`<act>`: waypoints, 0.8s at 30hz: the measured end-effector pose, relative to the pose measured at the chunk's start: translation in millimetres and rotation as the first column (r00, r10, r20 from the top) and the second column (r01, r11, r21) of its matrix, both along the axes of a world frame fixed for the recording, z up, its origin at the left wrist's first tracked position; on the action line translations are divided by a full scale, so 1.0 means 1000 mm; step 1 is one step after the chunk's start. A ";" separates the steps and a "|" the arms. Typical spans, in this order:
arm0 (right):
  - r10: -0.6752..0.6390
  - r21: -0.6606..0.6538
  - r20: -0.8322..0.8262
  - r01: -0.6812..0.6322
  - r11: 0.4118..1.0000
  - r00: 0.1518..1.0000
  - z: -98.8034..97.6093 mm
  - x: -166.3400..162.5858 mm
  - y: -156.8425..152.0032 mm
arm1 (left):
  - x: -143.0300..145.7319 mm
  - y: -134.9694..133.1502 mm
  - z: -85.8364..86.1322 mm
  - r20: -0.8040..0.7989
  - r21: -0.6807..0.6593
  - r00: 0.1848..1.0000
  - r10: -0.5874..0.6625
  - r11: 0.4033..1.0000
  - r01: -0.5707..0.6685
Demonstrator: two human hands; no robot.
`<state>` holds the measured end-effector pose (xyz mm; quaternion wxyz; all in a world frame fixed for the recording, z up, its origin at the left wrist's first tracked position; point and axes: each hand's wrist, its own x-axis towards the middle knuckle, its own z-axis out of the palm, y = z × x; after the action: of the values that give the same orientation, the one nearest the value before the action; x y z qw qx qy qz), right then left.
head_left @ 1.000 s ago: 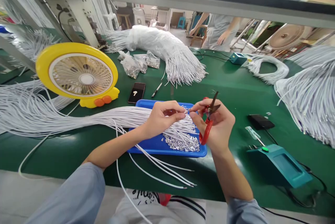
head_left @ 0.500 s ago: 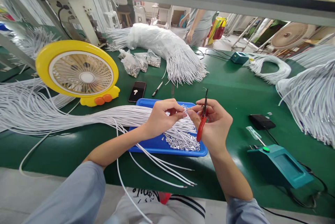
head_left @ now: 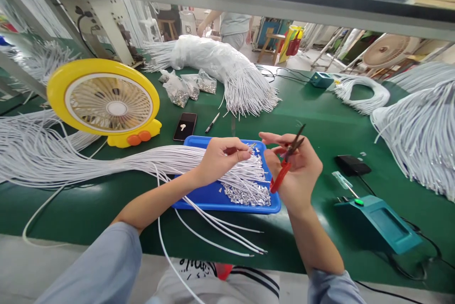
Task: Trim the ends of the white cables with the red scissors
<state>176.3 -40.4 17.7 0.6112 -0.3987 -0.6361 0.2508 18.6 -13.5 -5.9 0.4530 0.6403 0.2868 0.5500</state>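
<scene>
Over the blue tray (head_left: 227,208), my left hand (head_left: 221,161) pinches the end of a white cable, and bare strands poke past the fingertips. My right hand (head_left: 301,176) is just to the right of it, holding red-handled scissors (head_left: 281,177) against the palm with the blades slightly apart and pointing up. Its thumb and forefinger are spread, apart from the cable. A thick bundle of white cables (head_left: 152,158) runs in from the left, its ends lying in the tray. Small silvery metal terminals (head_left: 245,194) are heaped beside them.
A yellow fan (head_left: 106,102) stands at left. Behind the tray lie a phone (head_left: 185,126), a pen (head_left: 212,123), bags of metal parts (head_left: 177,93) and a plastic-wrapped cable bundle (head_left: 213,57). A teal device (head_left: 384,223) sits at right. A person (head_left: 234,26) stands beyond the table.
My right hand has drawn away to the right from my left fingertips, its thumb and forefinger opening, and the scissors have tilted rightward. My left hand stays nearly still. The person behind has moved left.
</scene>
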 end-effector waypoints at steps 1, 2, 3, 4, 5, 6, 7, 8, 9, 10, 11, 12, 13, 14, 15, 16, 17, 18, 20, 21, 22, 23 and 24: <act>0.066 -0.036 -0.012 -0.066 0.997 0.998 0.000 0.001 0.003 | 0.000 0.000 0.001 0.016 -0.037 0.998 -0.054 0.998 0.055; 0.133 -0.077 -0.028 -0.135 0.988 0.991 0.000 0.002 0.006 | 0.000 -0.001 0.001 0.029 -0.068 0.995 -0.099 0.993 0.100; 0.185 -0.111 -0.042 -0.189 0.976 0.982 -0.001 0.002 0.008 | 0.000 -0.001 0.002 0.037 -0.096 0.990 -0.133 0.986 0.136; 0.214 -0.131 -0.048 -0.218 0.967 0.976 -0.002 0.002 0.010 | 0.001 -0.002 0.002 0.040 -0.123 0.987 -0.157 0.979 0.161; 0.215 -0.137 -0.048 -0.220 0.966 0.975 -0.003 0.002 0.012 | 0.001 -0.002 0.002 0.040 -0.148 0.984 -0.174 0.973 0.178; 0.197 -0.134 -0.042 -0.201 0.970 0.980 -0.005 0.001 0.013 | 0.001 -0.002 0.002 0.040 -0.171 0.982 -0.182 0.968 0.186; 0.172 -0.127 -0.035 -0.175 0.976 0.985 -0.006 0.001 0.014 | 0.001 -0.002 0.002 0.040 -0.189 0.982 -0.183 0.964 0.188; 0.148 -0.118 -0.030 -0.151 0.981 0.989 -0.006 0.001 0.015 | 0.002 -0.002 0.002 0.040 -0.202 0.983 -0.182 0.962 0.186; 0.133 -0.112 -0.026 -0.135 0.984 0.991 -0.007 0.001 0.015 | 0.002 -0.002 0.002 0.044 -0.209 0.983 -0.180 0.960 0.186; 0.127 -0.107 -0.024 -0.129 0.986 0.992 -0.007 0.001 0.014 | 0.002 -0.002 0.002 0.051 -0.211 0.982 -0.181 0.959 0.188; 0.129 -0.102 -0.024 -0.130 0.986 0.991 -0.006 0.002 0.014 | 0.003 -0.002 0.003 0.059 -0.212 0.981 -0.182 0.958 0.191; 0.133 -0.096 -0.025 -0.135 0.986 0.991 -0.005 0.002 0.013 | 0.003 -0.002 0.003 0.064 -0.214 0.981 -0.185 0.957 0.194; 0.137 -0.090 -0.025 -0.139 0.986 0.990 -0.004 0.002 0.012 | 0.003 -0.002 0.003 0.069 -0.217 0.980 -0.185 0.956 0.196; 0.141 -0.087 -0.020 -0.142 0.986 0.990 -0.003 0.002 0.011 | 0.003 -0.001 0.003 0.072 -0.221 0.980 -0.184 0.955 0.196; 0.143 -0.085 -0.013 -0.143 0.986 0.990 -0.003 0.002 0.011 | 0.003 -0.001 0.003 0.073 -0.225 0.980 -0.186 0.954 0.198; 0.141 -0.085 -0.004 -0.141 0.986 0.990 -0.002 0.002 0.010 | 0.003 -0.001 0.003 0.075 -0.226 0.979 -0.188 0.953 0.200; 0.134 -0.086 0.003 -0.133 0.987 0.991 -0.002 0.002 0.010 | 0.003 -0.001 0.003 0.079 -0.221 0.979 -0.189 0.954 0.202; 0.121 -0.088 0.009 -0.119 0.989 0.993 -0.003 0.002 0.010 | 0.003 -0.001 0.002 0.083 -0.211 0.980 -0.183 0.957 0.197; 0.081 -0.089 0.012 -0.079 0.993 0.997 -0.005 0.001 0.011 | 0.004 -0.001 0.001 0.081 -0.179 0.987 -0.136 0.973 0.148; 0.063 -0.090 0.009 -0.062 0.994 0.998 -0.006 0.001 0.011 | 0.005 -0.001 0.000 0.069 -0.156 0.993 -0.091 0.983 0.101; 0.050 -0.092 0.003 -0.049 0.995 0.999 -0.007 0.000 0.012 | 0.005 -0.001 -0.001 0.052 -0.125 0.998 -0.038 0.991 0.044; 0.042 -0.095 -0.005 -0.042 0.995 0.999 -0.008 0.000 0.012 | 0.005 0.000 -0.002 0.028 -0.088 0.999 0.018 0.996 -0.015; 0.038 -0.098 -0.013 -0.039 0.994 0.999 -0.008 -0.001 0.012 | 0.005 0.000 -0.004 0.003 -0.044 0.998 0.070 0.997 -0.069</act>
<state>175.4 -28.4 9.5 0.5896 -0.4143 -0.6271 0.2958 23.6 -13.9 -9.4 0.4482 0.6185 0.3199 0.5605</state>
